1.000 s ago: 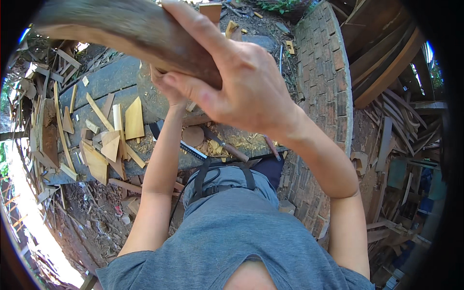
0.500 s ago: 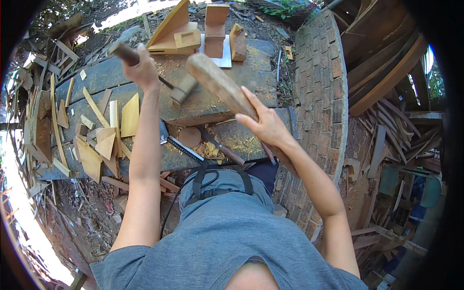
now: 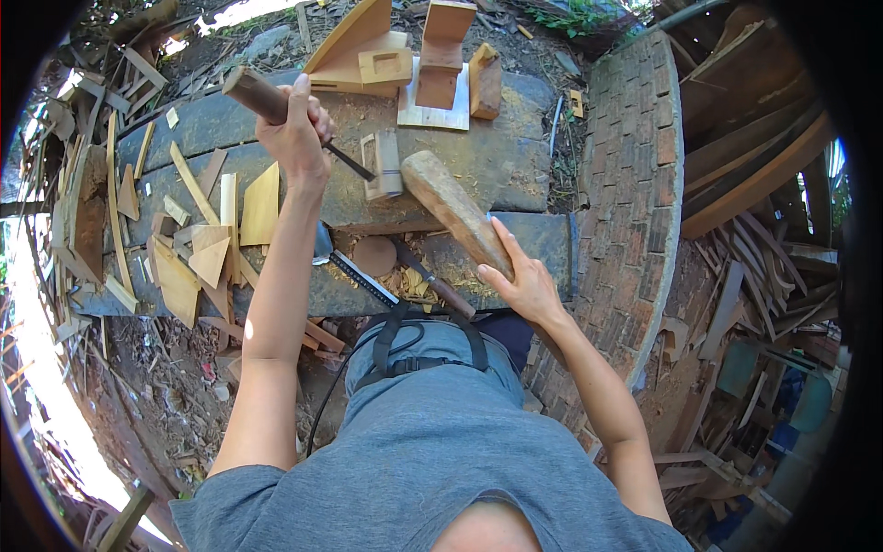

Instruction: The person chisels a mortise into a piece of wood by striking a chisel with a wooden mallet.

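My left hand (image 3: 296, 138) is closed around the wooden handle of a chisel (image 3: 250, 90). Its dark blade slants down to the right, and the tip meets or overlaps a small wood block (image 3: 384, 161) with a slot in it; contact is hard to tell. In my right hand (image 3: 529, 285) is a thick wooden club (image 3: 452, 204), gripped low down. The club's broad, rounded end lies just right of the block in view. Under the block is a heavy timber (image 3: 441, 138) sprinkled with shavings.
Cut wood pieces (image 3: 441, 55) stand at the far side. Offcuts (image 3: 207, 253) cover the bench's left. Nearer me lie a hammer (image 3: 441, 293), a ruler-like strip (image 3: 363, 279) and a round wooden disc (image 3: 374, 256). A low brick wall (image 3: 630, 184) borders the right.
The block has turned, so its slotted face now shows. The club has come down nearer to me, and the chisel tip has shifted toward the block's face. The whole view has shifted slightly.
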Demonstrator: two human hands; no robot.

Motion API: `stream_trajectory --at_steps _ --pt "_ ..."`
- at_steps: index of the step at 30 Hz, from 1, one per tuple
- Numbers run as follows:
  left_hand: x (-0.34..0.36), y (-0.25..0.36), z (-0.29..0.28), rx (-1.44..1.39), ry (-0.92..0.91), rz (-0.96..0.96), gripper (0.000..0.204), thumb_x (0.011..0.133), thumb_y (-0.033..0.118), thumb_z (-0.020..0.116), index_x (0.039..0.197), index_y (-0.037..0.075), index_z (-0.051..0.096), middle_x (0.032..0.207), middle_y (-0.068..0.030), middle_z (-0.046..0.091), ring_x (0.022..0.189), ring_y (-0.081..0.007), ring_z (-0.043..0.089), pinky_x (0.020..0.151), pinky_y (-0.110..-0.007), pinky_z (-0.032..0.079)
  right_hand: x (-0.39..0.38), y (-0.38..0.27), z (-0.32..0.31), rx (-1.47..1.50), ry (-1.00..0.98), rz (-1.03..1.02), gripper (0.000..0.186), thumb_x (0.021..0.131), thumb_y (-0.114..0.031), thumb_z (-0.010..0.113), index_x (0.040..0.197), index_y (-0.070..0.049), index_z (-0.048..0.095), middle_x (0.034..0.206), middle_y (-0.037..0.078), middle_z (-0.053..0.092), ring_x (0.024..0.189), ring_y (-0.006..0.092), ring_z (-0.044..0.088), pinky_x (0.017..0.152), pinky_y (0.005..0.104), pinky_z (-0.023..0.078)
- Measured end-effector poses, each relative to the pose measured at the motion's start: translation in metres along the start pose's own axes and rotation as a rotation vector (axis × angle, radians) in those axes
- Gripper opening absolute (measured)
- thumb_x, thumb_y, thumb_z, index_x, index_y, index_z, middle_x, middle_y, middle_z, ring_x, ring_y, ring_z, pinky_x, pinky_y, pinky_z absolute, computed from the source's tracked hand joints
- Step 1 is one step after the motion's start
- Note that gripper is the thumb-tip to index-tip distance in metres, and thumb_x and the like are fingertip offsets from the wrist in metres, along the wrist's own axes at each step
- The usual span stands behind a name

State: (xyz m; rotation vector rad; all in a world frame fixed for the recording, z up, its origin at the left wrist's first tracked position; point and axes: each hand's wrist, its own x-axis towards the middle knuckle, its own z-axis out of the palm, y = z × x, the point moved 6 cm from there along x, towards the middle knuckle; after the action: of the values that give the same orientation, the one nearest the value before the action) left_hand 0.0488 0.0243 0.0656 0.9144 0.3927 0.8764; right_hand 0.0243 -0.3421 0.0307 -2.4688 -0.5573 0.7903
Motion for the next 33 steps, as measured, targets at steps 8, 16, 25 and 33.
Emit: stream_trajectory --at_steps 8,16,25,33 --pt "0.003 -0.003 0.005 -0.016 0.076 -0.007 0.022 0.093 0.012 0.07 0.085 0.01 0.049 0.061 -0.0006 0.048 0.044 -0.0093 0.044 0.039 -0.026 0.033 0.005 0.027 -0.004 0.13 0.063 0.005 0.079 0.094 -0.045 0.065 0.159 -0.023 0.028 0.131 0.027 0.063 0.12 0.045 0.063 0.102 0.0471 0.048" --pt "0.004 -0.01 0.002 0.255 -0.056 -0.107 0.022 0.092 0.019 0.072 0.086 0.007 0.055 0.062 -0.002 0.052 0.047 -0.0108 0.051 0.041 -0.027 0.039 0.008 0.038 0.001 0.17 0.057 0.003 0.078 0.093 -0.048 0.064 0.158 -0.024 0.029 0.132 0.027 0.062 0.122 0.0468 0.06 0.104 0.0486 0.046" --pt "-0.063 -0.085 0.014 1.73 -0.617 0.059 0.099 0.082 0.066 0.071 0.144 -0.005 0.04 0.123 -0.026 0.061 0.102 -0.0412 0.07 0.081 -0.05 0.058 0.01 0.042 0.01 0.197 0.063 0.006 0.078 0.093 -0.049 0.064 0.158 -0.024 0.029 0.135 0.027 0.061 0.123 0.0481 0.059 0.105 0.0496 0.046" --pt "-0.049 -0.07 0.015 1.8 -1.029 -0.1 0.094 0.072 0.02 0.077 0.155 0.026 0.035 0.129 -0.0152 0.065 0.115 -0.0361 0.065 0.094 -0.048 0.055 0.012 0.049 0.016 0.234 0.086 -0.025 0.081 0.091 -0.051 0.064 0.158 -0.022 0.03 0.133 0.028 0.061 0.12 0.0505 0.059 0.104 0.0512 0.046"
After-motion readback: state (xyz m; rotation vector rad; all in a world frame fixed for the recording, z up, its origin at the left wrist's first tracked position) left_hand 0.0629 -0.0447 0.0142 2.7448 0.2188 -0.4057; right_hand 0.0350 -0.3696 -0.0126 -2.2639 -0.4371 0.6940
